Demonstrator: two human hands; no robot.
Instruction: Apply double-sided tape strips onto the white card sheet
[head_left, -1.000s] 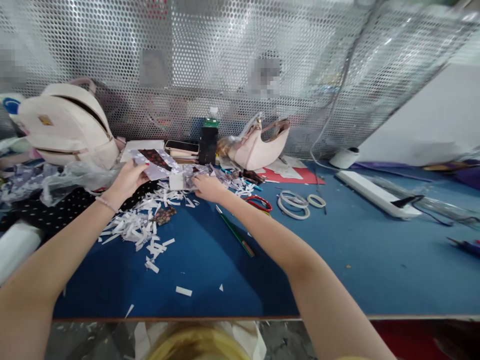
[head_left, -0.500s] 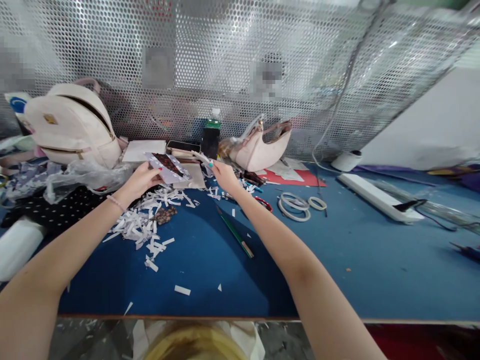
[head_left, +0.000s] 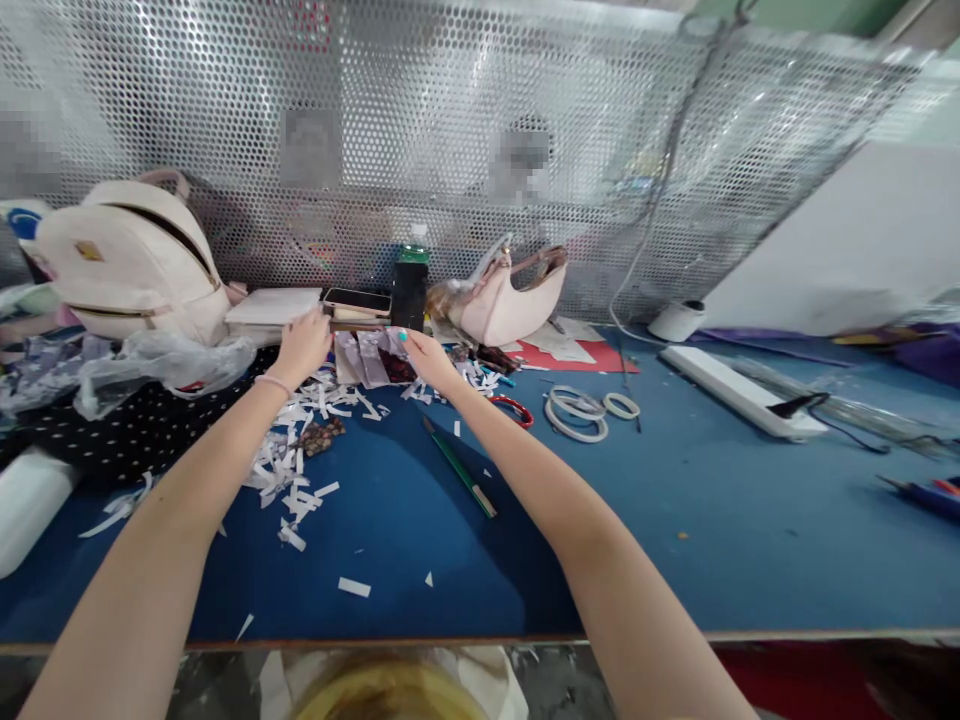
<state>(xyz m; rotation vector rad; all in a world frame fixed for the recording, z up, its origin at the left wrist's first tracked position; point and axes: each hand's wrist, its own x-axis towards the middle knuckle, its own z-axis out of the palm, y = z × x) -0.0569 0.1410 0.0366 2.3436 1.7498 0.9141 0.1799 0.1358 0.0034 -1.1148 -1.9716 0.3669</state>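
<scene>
My right hand (head_left: 426,358) pinches the right end of a lavender patterned piece (head_left: 367,358) with a dark floral patch on it. It is held up over the back of the table. At the piece's left edge is my left hand (head_left: 304,345), fingers curled; what they grip is hidden. Behind the hands lie a dark-screened phone (head_left: 358,301) and a pale flat stack (head_left: 274,304). White paper scraps (head_left: 281,462) and a scrap of brown patterned cloth (head_left: 321,437) lie below my left hand. A green pen-like tool (head_left: 459,467) rests between my forearms.
A cream backpack (head_left: 124,260) and black dotted cloth (head_left: 150,425) are on the left. Behind stand a green-capped bottle (head_left: 415,245) and a pink handbag (head_left: 514,300). Tape rolls (head_left: 576,412), red-handled scissors (head_left: 511,410) and a white power strip (head_left: 739,392) lie to the right.
My left hand has moved right, closer to my right hand. The lavender piece has shifted right and now spans between the hands, with its dark patch by my right hand.
</scene>
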